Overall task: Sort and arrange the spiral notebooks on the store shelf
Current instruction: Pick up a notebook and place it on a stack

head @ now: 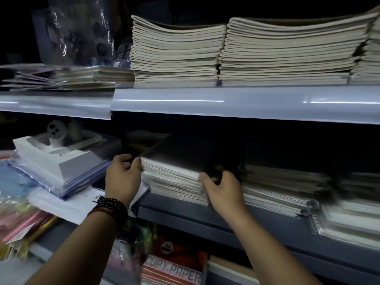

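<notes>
Spiral notebooks (349, 214) at right blur (bindings unclear); the frame edge cuts them.

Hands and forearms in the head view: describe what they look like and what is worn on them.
Both are bare, with no gloves, rings or sleeves in view. The left hand has stacked bracelets at its wrist: strands of dark round beads and a dark reddish band below them. The right hand and its wrist carry nothing.

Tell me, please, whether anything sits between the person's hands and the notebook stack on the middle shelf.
Nothing visible does. The left hand already grips the left end of the notebook stack, and the right hand holds its front right corner under the dark top cover.
</notes>
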The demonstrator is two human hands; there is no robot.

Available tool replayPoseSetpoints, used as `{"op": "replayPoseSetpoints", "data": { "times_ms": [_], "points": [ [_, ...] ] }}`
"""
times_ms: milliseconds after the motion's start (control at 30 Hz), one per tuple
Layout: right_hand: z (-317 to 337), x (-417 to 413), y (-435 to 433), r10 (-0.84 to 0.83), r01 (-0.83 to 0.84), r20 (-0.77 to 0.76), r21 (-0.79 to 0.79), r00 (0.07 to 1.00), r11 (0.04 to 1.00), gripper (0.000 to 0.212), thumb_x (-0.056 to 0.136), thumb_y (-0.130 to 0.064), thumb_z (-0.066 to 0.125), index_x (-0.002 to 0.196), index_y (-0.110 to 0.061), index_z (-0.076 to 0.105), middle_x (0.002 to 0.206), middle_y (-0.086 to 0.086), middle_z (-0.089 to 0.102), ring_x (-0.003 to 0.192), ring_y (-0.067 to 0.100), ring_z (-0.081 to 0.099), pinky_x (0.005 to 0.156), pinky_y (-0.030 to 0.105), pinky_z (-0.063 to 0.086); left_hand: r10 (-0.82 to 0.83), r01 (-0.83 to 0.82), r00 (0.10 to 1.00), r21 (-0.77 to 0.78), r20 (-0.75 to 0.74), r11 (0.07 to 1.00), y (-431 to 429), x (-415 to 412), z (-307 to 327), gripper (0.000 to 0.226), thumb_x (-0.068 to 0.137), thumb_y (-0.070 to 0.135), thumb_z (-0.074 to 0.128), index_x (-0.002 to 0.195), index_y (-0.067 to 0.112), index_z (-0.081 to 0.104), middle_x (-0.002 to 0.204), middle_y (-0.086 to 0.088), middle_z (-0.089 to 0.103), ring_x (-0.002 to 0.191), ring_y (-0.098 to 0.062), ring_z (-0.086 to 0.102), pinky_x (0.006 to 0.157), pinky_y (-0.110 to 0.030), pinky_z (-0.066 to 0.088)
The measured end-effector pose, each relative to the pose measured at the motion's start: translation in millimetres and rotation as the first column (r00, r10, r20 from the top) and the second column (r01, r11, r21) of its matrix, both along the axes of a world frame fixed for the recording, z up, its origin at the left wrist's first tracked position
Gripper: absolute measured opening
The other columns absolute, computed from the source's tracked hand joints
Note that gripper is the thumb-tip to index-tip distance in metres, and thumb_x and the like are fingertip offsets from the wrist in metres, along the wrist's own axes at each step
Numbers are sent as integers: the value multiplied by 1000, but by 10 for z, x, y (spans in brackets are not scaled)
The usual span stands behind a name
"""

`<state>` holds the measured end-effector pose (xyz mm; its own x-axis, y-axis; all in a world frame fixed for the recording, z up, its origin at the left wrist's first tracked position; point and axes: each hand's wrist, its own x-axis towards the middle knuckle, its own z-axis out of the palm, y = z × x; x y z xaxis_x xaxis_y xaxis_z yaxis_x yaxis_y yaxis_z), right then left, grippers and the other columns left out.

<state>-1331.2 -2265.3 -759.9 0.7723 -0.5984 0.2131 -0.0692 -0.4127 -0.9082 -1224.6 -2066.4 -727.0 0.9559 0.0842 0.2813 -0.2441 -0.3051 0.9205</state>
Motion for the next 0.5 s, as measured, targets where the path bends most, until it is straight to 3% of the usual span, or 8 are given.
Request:
{"op": "replayPoseSetpoints", "data": {
  "times_ms": [33, 133, 167, 300, 433, 500],
  "points": [
    [-8, -98, -6, 16, -17, 42, 14, 999, 1000, 30, 89, -51, 65, 93, -23, 58, 91, 4, 68, 73, 16, 68, 69, 40, 59, 10, -9, 999, -27, 38, 1000, 24, -127, 3, 31, 98, 35, 60, 124, 19, 58, 107, 3, 68, 102, -17, 64, 88, -35, 50],
    [-2, -499, -41, 96, -93, 129, -26, 987, 995, 18, 91, -31, 69, 108, -26, 63, 92, -7, 66, 73, 4, 64, 64, 16, 52, -102, 105, 989, -19, 105, 994, 20, -565, -29, 14, 98, 26, 61, 111, 26, 64, 106, 9, 68, 97, -7, 64, 69, -19, 48],
    [-8, -652, -59, 113, -107, 146, -49, 983, 993, 18, 92, -25, 70, 109, -26, 64, 93, -8, 66, 75, 1, 63, 65, 14, 50, -158, 158, 981, 12, 112, 987, -4, -712, -65, 11, 98, 25, 62, 108, 27, 66, 105, 10, 69, 95, -6, 64, 66, -19, 47],
    [-49, -1247, -240, 90, -66, 144, -159, 985, 985, 22, 92, -23, 69, 105, -38, 60, 103, -15, 61, 86, 3, 60, 72, 20, 53, -321, 316, 939, 55, 127, 947, -235, -1224, -256, 11, 95, 24, 67, 102, 31, 67, 102, 10, 70, 91, -2, 65, 74, -21, 49],
    [-125, -1820, -560, -16, 54, 125, -312, 992, 949, 23, 93, -25, 66, 105, -41, 55, 108, -24, 52, 98, -1, 55, 78, 15, 45, -417, 390, 893, 169, 171, 905, -694, -1588, -447, 16, 93, 22, 69, 102, 34, 65, 101, 12, 68, 91, -1, 64, 77, -22, 54],
    [-175, -2073, -740, -66, 99, 97, -387, 993, 917, 22, 94, -26, 64, 108, -40, 54, 109, -25, 47, 104, -3, 51, 79, 12, 42, -481, 424, 848, 262, 221, 867, -957, -1726, -508, 21, 92, 21, 69, 102, 38, 62, 104, 16, 64, 97, 1, 61, 79, -14, 51]
  ]
}}
